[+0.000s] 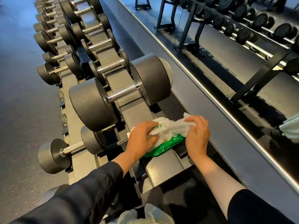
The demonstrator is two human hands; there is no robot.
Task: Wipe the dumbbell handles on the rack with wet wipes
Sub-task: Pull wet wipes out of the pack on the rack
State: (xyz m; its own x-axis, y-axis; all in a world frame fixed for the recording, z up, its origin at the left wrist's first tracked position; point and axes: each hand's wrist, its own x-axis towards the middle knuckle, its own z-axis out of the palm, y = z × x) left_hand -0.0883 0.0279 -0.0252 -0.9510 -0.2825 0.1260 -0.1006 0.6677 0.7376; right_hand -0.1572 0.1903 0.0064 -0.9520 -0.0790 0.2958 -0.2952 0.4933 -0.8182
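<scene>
A green pack of wipes (pixel 163 147) is being steadied on the near end of the rack (pixel 163 168) by the left hand (pixel 142 139), whose fingers are lying spread and nearly flat over the label flap. A white wipe (pixel 176 125) is being pinched by the right hand (pixel 198 135) between thumb and curled fingers, and is being drawn out toward the right — its tail is still trailing back into the opening.

The big dumbbell (pixel 119 92) is resting just beyond the pack, its ridged metal handle (pixel 123 92) bare and untouched; a smaller dumbbell (pixel 71 151) is sitting lower, to the near left. More are being held along the rack into the far left.

Several slips are being risked here. If the pack is not being pressed firmly enough, it is likely to be dragged along with the wipe and tipped off the sloping rail. A second wipe may be pulled out behind the first — wasted, or dropped to the floor. The sheet could also be torn if it is being tugged at an angle.
</scene>
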